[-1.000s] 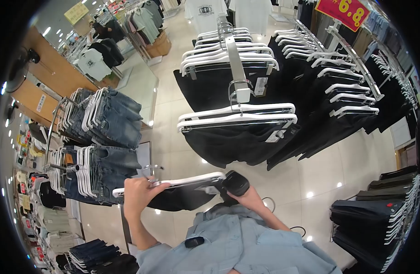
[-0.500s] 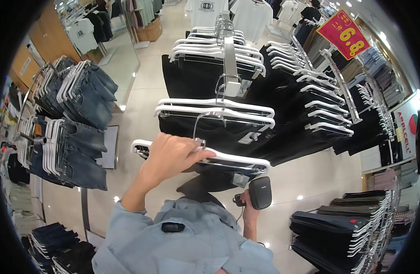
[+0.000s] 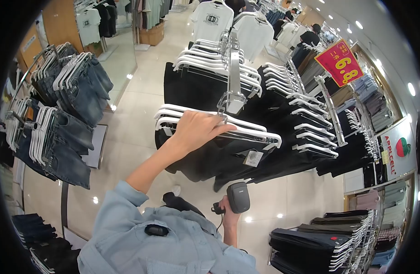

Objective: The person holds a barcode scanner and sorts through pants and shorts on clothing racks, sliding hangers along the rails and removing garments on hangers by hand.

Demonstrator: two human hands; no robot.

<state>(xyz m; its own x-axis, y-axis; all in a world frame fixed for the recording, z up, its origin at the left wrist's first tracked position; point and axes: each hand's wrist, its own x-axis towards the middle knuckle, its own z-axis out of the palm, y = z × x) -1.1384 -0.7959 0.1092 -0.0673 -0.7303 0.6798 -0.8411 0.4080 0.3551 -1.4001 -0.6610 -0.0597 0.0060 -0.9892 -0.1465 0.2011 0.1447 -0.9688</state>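
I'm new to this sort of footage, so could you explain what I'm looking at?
No machine here: a person works bare-handed, filmed by a camera worn on the head, looking forward and down. The left hand grips a white hanger near the end of a metal rail; a black garment hangs from it. The right hand, lower down, holds a dark handheld device with a cable. Instead of lying on a surface, denim garments hang off to the left.
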